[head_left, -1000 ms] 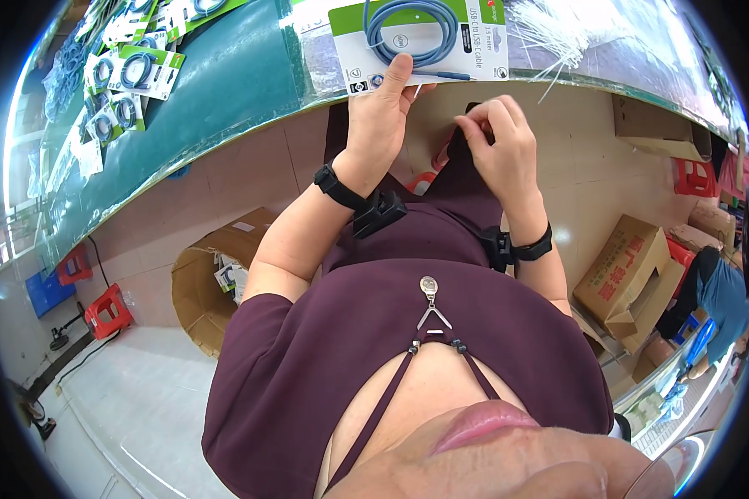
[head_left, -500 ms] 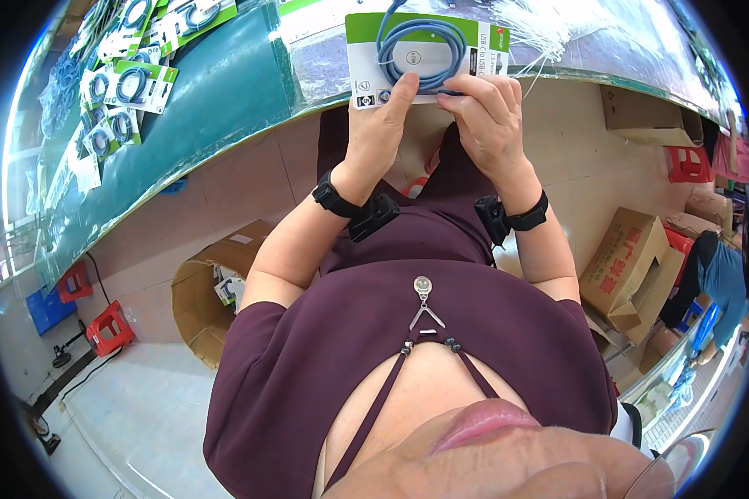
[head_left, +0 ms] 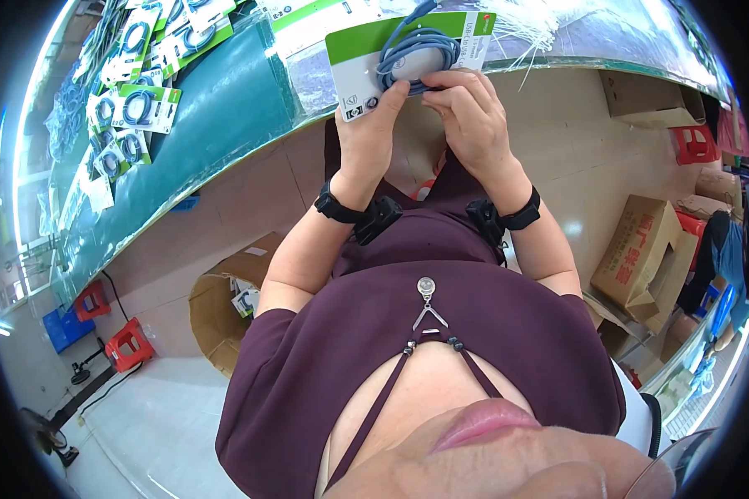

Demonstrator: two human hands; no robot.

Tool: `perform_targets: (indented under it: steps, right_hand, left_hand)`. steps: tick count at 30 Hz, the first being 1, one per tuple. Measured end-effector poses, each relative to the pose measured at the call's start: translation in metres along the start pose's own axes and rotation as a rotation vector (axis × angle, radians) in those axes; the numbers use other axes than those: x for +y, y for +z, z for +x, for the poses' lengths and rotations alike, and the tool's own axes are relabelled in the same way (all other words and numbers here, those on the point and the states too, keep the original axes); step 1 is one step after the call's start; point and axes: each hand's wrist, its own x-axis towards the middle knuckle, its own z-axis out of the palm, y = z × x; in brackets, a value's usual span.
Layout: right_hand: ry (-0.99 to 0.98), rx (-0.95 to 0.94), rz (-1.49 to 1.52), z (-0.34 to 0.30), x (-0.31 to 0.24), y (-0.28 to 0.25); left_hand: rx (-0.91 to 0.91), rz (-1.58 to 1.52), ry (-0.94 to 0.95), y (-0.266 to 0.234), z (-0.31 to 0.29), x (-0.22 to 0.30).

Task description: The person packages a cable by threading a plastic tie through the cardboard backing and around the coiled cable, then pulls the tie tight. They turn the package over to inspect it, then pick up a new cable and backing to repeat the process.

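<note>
Both hands are up at the table edge, closed on one green-and-white backing card [head_left: 408, 51] with a coiled grey-blue cable [head_left: 418, 56] fixed to its front. The left hand [head_left: 366, 133] grips the card from below, thumb pressed on its lower white part. The right hand [head_left: 468, 112] is curled over the coil, fingertips on the cable loops. The card is held just in front of the table, tilted a little, its top over the glass.

That long table with a teal top under a sheet of glass [head_left: 225, 100] curves across the upper part of the view. On its left stretch lie many more carded cables [head_left: 137, 104], spread in loose overlapping rows. A bundle of thin white ties [head_left: 528, 33] lies on the glass just right of the held card.

Below the table the floor is pale beige tile [head_left: 574, 158]. An open brown cardboard box [head_left: 216, 312] stands on the floor to the person's left, with a few packs inside. To the right stands a closed brown carton with red print [head_left: 641, 254], and another brown carton [head_left: 641, 91] sits under the table further back. Red plastic stools [head_left: 129, 345] stand at the left beside a blue crate [head_left: 62, 324], and another red stool [head_left: 695, 143] stands at the far right. Black bands ring both wrists.
</note>
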Motion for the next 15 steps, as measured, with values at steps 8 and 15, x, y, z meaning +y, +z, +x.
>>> perform_targets:
  steps: [8,15]
  right_hand:
    - [-0.125,0.13,-0.072,0.0,-0.007,-0.014]
    - [0.321,-0.09,0.354,-0.017,-0.002,-0.011]
  left_hand:
    - [-0.527,0.716,1.03,-0.002,0.011,0.041]
    - [-0.606,0.768,1.148,0.004,0.019,0.054]
